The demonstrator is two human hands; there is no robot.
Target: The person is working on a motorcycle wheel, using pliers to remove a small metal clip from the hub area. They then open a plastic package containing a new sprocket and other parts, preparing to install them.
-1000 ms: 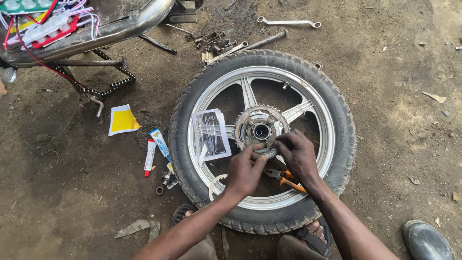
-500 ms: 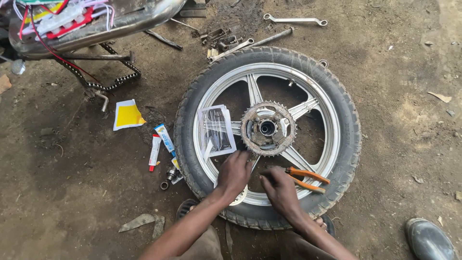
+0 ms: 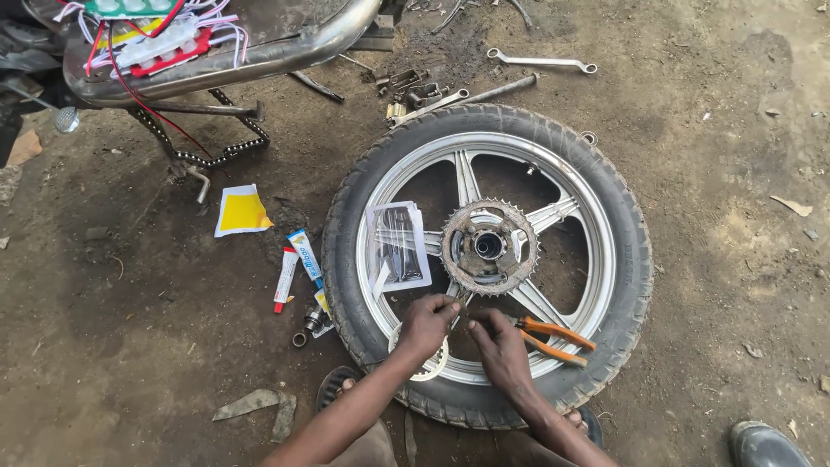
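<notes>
The left hand (image 3: 426, 327) and the right hand (image 3: 499, 346) meet low over a black-tyred motorcycle wheel with silver cast spokes (image 3: 489, 259) that lies flat on the bare dirt ground (image 3: 130, 363); both hands are curled nearly closed, fingertips pinched together just below the rusty toothed sprocket (image 3: 489, 247) bolted at the hub; whether they grip some small part between them I cannot tell, since the fingers hide it. Just right of the right hand, a pair of orange-handled pliers (image 3: 553, 339) rests across the rim, close to the knuckles but apart from them; above the left hand, a clear plastic packet with a dark card inside (image 3: 399, 246) lies on the spokes, touching the sprocket's left side or very near it. Left of the left hand, off the tyre, lie a blue-and-white tube (image 3: 304, 256) and a white tube with a red cap (image 3: 284, 278), side by side, with a yellow-and-white paper packet (image 3: 240, 211) further up from them. Well beyond the hands, past the far edge of the tyre, a long silver ring spanner (image 3: 540, 61) lies on the dirt; far up and left of the hands, a chrome exhaust pipe (image 3: 242, 65) crosses above a slack drive chain (image 3: 212, 154).
</notes>
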